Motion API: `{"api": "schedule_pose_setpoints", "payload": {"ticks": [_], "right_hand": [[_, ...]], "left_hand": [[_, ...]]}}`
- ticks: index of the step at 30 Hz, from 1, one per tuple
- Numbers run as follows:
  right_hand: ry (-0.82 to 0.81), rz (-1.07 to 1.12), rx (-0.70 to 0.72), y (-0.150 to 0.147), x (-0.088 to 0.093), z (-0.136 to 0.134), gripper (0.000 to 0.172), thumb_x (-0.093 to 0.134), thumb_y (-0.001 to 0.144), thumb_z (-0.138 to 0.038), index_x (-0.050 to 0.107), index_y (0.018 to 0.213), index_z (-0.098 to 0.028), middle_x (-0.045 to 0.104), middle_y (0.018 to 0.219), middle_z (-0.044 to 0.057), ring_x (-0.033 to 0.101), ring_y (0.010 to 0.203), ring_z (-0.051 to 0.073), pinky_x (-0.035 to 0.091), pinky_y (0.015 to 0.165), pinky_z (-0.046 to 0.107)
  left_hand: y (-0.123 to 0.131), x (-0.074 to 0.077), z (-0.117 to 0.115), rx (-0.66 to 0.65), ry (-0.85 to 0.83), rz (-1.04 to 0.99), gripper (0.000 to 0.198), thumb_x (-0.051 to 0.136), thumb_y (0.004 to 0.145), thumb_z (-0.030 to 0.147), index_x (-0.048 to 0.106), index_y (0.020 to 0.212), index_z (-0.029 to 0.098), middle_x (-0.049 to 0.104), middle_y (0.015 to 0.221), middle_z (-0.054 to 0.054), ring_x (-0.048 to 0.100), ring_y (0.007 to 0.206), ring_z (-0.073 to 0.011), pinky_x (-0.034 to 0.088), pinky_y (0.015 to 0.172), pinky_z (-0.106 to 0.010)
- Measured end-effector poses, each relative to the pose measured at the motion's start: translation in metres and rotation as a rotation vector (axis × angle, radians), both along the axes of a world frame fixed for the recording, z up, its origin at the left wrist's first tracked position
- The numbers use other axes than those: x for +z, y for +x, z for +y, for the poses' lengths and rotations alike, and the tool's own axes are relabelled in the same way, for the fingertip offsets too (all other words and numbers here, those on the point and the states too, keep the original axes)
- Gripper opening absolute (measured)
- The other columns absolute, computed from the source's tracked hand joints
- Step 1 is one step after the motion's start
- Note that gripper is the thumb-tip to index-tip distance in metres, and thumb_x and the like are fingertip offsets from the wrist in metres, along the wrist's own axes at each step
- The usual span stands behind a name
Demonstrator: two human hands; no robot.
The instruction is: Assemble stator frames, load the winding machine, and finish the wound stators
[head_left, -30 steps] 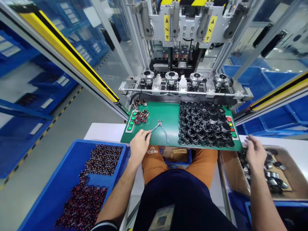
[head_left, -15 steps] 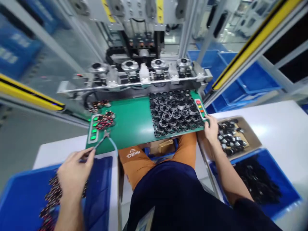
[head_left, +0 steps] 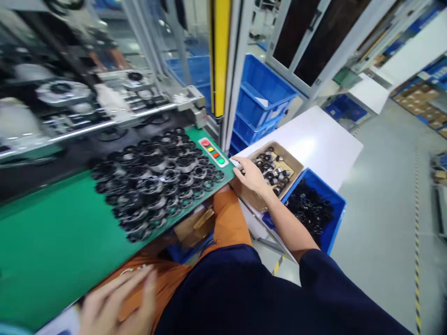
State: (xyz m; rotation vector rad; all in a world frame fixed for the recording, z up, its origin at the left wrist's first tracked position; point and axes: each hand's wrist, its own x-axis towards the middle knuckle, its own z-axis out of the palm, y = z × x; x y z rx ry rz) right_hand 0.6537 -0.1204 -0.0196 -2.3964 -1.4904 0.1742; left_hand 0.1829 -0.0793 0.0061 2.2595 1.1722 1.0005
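Note:
My right hand point(head_left: 252, 176) rests at the right end of the green work surface point(head_left: 52, 232), fingers stretched flat beside the coloured button strip point(head_left: 211, 151) and over the rim of a cardboard box point(head_left: 292, 164) of metal ring parts. It holds nothing I can see. A pile of black ring parts point(head_left: 153, 174) covers the green surface just left of it. My left hand point(head_left: 115, 302) is at the bottom left near my orange-clad knee, blurred by motion, fingers spread; whether it holds anything is unclear.
A blue bin point(head_left: 314, 209) of black rings stands right of the cardboard box on a white table point(head_left: 321, 135). Behind the green surface is a machine with round fixtures point(head_left: 63, 93). A yellow post point(head_left: 220, 56) and stacked blue crates point(head_left: 261, 102) stand beyond.
The view has swung far to the right. My left hand has left the blue bin and pliers and come back by my knee. My right hand stays at the box by the buttons.

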Motion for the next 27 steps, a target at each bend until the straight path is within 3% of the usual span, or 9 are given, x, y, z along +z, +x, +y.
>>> {"api": "schedule_pose_setpoints", "payload": {"ticks": [2,4,7,10,13,15,19,23,27], "right_hand": [[-0.056,-0.024,-0.065,0.039,0.005,-0.038,0.05,0.08,0.122,-0.047,0.074,0.167,-0.026,0.072,0.173,0.016,0.076,0.15,0.034,0.068,0.128,0.061],[-0.143,-0.044,-0.152,0.086,0.007,-0.083,0.05,0.083,0.12,-0.047,0.075,0.163,-0.023,0.074,0.169,0.016,0.077,0.148,0.034,0.069,0.125,0.061],[-0.309,-0.044,-0.24,0.154,-0.001,-0.14,0.049,0.085,0.118,-0.047,0.076,0.159,-0.021,0.076,0.162,0.015,0.079,0.142,0.034,0.071,0.121,0.059],[-0.456,0.01,-0.212,0.204,-0.022,-0.165,0.048,0.086,0.118,-0.047,0.076,0.158,-0.021,0.077,0.16,0.015,0.08,0.139,0.033,0.072,0.118,0.057],[-0.547,0.074,-0.121,0.233,-0.043,-0.165,0.047,0.086,0.118,-0.047,0.077,0.157,-0.021,0.078,0.159,0.014,0.081,0.139,0.032,0.073,0.118,0.057],[-0.578,0.1,-0.075,0.245,-0.052,-0.161,0.045,0.085,0.119,-0.047,0.078,0.156,-0.022,0.078,0.16,0.014,0.08,0.139,0.032,0.072,0.119,0.056],[-0.619,0.164,-0.021,0.262,-0.059,-0.16,0.043,0.085,0.119,-0.047,0.079,0.153,-0.022,0.079,0.157,0.014,0.081,0.137,0.031,0.073,0.118,0.055],[-0.639,0.219,0.034,0.273,-0.06,-0.164,0.042,0.086,0.118,-0.047,0.08,0.15,-0.021,0.081,0.152,0.013,0.082,0.132,0.03,0.073,0.116,0.054],[-0.624,0.208,0.044,0.277,-0.059,-0.164,0.041,0.086,0.118,-0.047,0.08,0.148,-0.02,0.082,0.151,0.013,0.081,0.136,0.031,0.07,0.12,0.057]], "left_hand": [[0.067,-0.005,-0.016,-0.157,-0.191,-0.103,0.06,0.077,0.086,0.046,0.085,0.132,0.084,0.093,0.105,0.015,0.092,0.089,-0.0398,0.076,0.085,-0.063],[0.133,-0.008,-0.025,-0.449,-0.318,-0.118,0.036,0.078,0.104,0.038,0.096,0.122,0.063,0.094,0.113,0.007,0.094,0.098,-0.0299,0.08,0.093,-0.048],[0.238,-0.012,-0.024,-0.774,-0.263,0.037,0.025,0.068,0.117,0.033,0.092,0.117,0.036,0.094,0.114,-0.004,0.092,0.111,-0.028,0.078,0.104,-0.042],[0.358,-0.019,-0.019,-0.892,-0.19,0.263,0.022,0.067,0.118,0.028,0.089,0.12,0.03,0.093,0.123,-0.006,0.087,0.121,-0.0296,0.073,0.114,-0.044],[0.476,-0.035,-0.028,-0.956,-0.133,0.399,0.025,0.067,0.12,0.028,0.089,0.13,0.028,0.091,0.137,-0.01,0.08,0.137,-0.035,0.066,0.125,-0.051],[0.536,-0.05,-0.037,-0.959,-0.087,0.49,0.027,0.068,0.119,0.027,0.089,0.135,0.022,0.088,0.145,-0.017,0.074,0.149,-0.0414,0.06,0.131,-0.058],[0.595,-0.082,-0.047,-0.925,-0.021,0.615,0.032,0.079,0.112,0.028,0.088,0.138,0.012,0.079,0.158,-0.029,0.063,0.159,-0.0509,0.052,0.135,-0.068],[0.603,-0.105,-0.043,-0.936,0.009,0.64,0.031,0.078,0.115,0.038,0.091,0.131,0.014,0.075,0.161,-0.028,0.06,0.16,-0.0514,0.051,0.132,-0.068],[0.604,-0.11,-0.042,-0.973,0.024,0.635,0.019,0.084,0.111,0.033,0.093,0.122,0.022,0.078,0.156,-0.021,0.061,0.156,-0.0481,0.053,0.129,-0.065]]}}
